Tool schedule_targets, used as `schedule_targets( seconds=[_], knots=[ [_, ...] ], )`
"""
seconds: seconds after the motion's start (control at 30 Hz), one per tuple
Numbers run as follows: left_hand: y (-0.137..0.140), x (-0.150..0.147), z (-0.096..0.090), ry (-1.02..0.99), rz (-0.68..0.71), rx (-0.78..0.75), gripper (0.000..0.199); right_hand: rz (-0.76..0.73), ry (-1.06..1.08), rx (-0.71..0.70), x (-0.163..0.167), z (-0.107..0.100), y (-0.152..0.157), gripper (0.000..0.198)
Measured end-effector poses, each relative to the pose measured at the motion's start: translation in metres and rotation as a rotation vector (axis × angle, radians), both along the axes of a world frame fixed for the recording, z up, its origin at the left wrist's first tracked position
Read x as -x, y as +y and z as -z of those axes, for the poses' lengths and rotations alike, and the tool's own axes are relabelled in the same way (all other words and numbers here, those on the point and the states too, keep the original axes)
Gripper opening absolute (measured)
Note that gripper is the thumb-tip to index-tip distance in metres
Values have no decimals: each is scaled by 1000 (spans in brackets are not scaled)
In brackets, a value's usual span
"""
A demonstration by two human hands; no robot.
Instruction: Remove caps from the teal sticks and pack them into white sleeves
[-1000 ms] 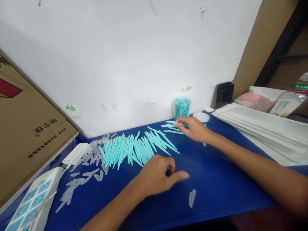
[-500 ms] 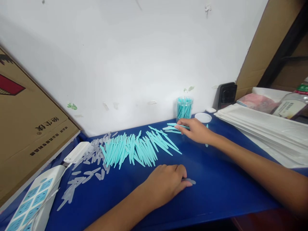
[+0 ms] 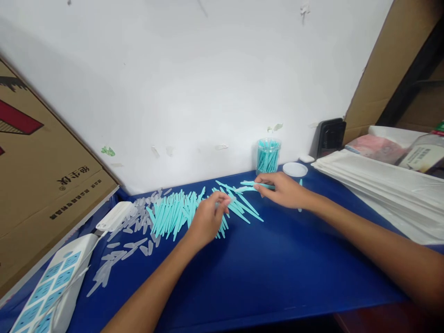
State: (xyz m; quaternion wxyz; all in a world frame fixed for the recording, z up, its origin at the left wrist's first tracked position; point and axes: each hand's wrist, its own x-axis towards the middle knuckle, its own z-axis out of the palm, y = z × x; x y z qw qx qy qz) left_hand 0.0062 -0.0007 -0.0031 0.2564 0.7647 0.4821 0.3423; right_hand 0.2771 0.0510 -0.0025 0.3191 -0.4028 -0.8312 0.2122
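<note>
The blue table (image 3: 263,268) bore a teal pile (image 3: 169,215) at eight o'clock, presumably for easy reach — the left hand (image 3: 209,215) pinched a translucent piece (image 3: 232,199), the right hand (image 3: 283,189) a teal stick (image 3: 266,185) toward four o'clock.

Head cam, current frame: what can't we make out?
All in the head view:
- Pale piece in the left hand: mostly hidden by fingers, blurred.
- Teal sticks behind that hand: covered by it.
- Rear end of the right hand's stick: hidden by the hand.
- Stick count in the jar: too small, crowded.
- Bottle: cut off by right edge.
</note>
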Motion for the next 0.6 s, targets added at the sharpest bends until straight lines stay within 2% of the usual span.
schedule_targets(
  seconds=[0.07,0.13,0.37,0.6],
  knots=[
    [14,11,2,-70,-75,-11,29,-57,-2,29,2,-3,-4,28],
    [23,18,5,-123,-87,-2,30,-102,-8,49,5,-6,-9,28],
    [22,12,10,-223,4,14,29,-168,-57,57,11,-10,-18,29],
    [20,11,11,-264,48,70,29,-173,-97,74,12,-9,-18,30]
  ],
)
